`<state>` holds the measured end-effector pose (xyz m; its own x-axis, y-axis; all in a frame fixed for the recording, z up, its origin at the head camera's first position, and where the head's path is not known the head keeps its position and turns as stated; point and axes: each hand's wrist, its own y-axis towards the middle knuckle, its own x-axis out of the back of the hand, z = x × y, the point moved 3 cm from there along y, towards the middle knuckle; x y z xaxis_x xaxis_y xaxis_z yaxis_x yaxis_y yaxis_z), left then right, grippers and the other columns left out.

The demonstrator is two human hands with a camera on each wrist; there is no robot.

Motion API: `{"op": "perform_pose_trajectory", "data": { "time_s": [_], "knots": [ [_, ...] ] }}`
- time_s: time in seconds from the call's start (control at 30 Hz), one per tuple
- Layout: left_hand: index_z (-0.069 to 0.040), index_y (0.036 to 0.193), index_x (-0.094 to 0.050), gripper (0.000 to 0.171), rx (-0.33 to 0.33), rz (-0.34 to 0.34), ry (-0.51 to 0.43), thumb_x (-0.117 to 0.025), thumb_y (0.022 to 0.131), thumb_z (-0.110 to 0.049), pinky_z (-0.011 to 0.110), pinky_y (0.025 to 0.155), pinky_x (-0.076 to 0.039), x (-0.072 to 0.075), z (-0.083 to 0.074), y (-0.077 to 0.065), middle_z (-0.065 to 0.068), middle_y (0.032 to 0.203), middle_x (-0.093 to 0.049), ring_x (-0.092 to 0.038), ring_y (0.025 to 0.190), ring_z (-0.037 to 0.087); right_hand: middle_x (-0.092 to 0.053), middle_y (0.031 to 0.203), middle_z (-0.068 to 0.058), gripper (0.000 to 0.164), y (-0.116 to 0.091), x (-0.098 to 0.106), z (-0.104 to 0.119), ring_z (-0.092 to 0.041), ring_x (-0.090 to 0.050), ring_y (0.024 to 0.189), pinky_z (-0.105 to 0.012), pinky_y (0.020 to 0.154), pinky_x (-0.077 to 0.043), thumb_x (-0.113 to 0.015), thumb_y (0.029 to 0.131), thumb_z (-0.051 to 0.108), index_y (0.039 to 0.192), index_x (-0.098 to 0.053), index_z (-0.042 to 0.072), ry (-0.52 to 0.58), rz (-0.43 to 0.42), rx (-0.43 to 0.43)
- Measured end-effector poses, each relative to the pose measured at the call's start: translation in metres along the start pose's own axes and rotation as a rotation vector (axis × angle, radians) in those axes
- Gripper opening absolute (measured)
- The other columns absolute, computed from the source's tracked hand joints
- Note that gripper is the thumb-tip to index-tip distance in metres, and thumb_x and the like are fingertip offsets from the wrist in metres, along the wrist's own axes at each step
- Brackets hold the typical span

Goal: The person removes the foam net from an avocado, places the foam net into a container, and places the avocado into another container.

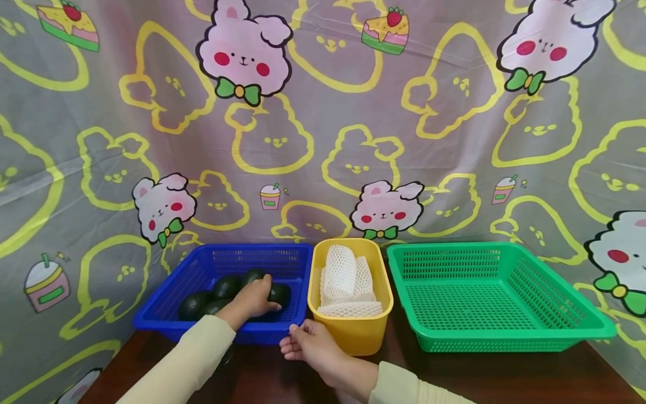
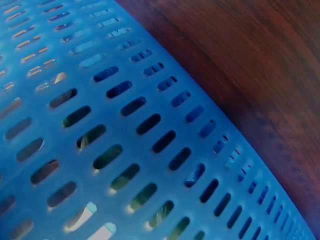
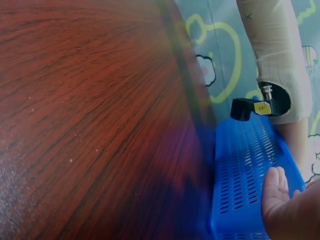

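Note:
Several dark green avocados lie in the blue basket at the left. My left hand reaches over the basket's front rim and grips the rightmost avocado, thumb low and fingers over its far side. Its fingertips are partly hidden behind the fruit. In the left wrist view, the slotted blue wall fills most of the picture, with green showing through some slots. My right hand hovers by the blue basket's front right corner, fingers loosely bent and holding nothing. The right wrist view also shows this hand beside the basket.
A yellow bin holding white foam net sleeves stands just right of the blue basket. Farther right is a green basket. All stand on a dark wooden table, with a patterned cloth hanging behind.

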<state>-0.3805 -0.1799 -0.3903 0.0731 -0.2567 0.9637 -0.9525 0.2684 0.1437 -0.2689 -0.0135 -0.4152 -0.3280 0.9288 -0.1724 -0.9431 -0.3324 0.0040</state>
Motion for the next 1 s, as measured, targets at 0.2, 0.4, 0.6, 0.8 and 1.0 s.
{"op": "perform_pose_trajectory", "data": {
  "time_s": [0.2, 0.4, 0.6, 0.8, 1.0],
  "knots": [
    [0.018, 0.125, -0.046, 0.081, 0.038, 0.011, 0.016, -0.086, 0.074, -0.030, 0.050, 0.087, -0.049, -0.001, 0.002, 0.001, 0.031, 0.109, -0.062, -0.063, 0.098, 0.040, -0.067, 0.080, -0.011, 0.019, 0.000, 0.000, 0.000, -0.014, -0.063, 0.069, -0.032, 0.069, -0.057, -0.044, 0.103, 0.007, 0.087, -0.052, -0.001, -0.005, 0.002, 0.006],
    [0.019, 0.125, -0.046, 0.084, 0.050, 0.014, 0.005, -0.087, 0.072, -0.032, 0.051, 0.087, -0.049, -0.004, 0.004, 0.002, 0.032, 0.109, -0.061, -0.062, 0.099, 0.041, -0.067, 0.081, -0.012, 0.018, 0.002, 0.001, -0.002, -0.014, -0.063, 0.069, -0.033, 0.069, -0.057, -0.045, 0.103, 0.007, 0.089, -0.052, -0.002, -0.012, 0.012, 0.011],
    [0.018, 0.124, -0.046, 0.083, 0.038, 0.008, 0.005, -0.087, 0.072, -0.032, 0.051, 0.086, -0.049, -0.003, 0.006, 0.002, 0.032, 0.108, -0.062, -0.063, 0.097, 0.041, -0.066, 0.081, -0.012, 0.017, 0.001, 0.003, 0.000, -0.014, -0.062, 0.068, -0.033, 0.070, -0.057, -0.045, 0.102, 0.006, 0.090, -0.053, -0.003, -0.023, 0.026, 0.003],
    [0.020, 0.126, -0.044, 0.087, 0.024, -0.005, 0.002, -0.087, 0.071, -0.033, 0.051, 0.088, -0.048, -0.002, 0.007, 0.002, 0.034, 0.111, -0.060, -0.061, 0.101, 0.043, -0.066, 0.080, -0.012, 0.015, -0.004, 0.006, 0.002, -0.013, -0.062, 0.067, -0.033, 0.068, -0.057, -0.046, 0.101, 0.006, 0.092, -0.054, -0.003, -0.025, 0.044, -0.019],
    [0.016, 0.125, -0.047, 0.084, 0.028, -0.009, -0.009, -0.086, 0.072, -0.035, 0.051, 0.088, -0.048, 0.000, 0.005, 0.000, 0.030, 0.110, -0.061, -0.061, 0.100, 0.041, -0.065, 0.079, -0.010, 0.015, -0.012, 0.010, 0.004, -0.013, -0.061, 0.066, -0.033, 0.068, -0.057, -0.045, 0.102, 0.006, 0.096, -0.055, -0.005, -0.061, 0.075, -0.032]
  ]
}}
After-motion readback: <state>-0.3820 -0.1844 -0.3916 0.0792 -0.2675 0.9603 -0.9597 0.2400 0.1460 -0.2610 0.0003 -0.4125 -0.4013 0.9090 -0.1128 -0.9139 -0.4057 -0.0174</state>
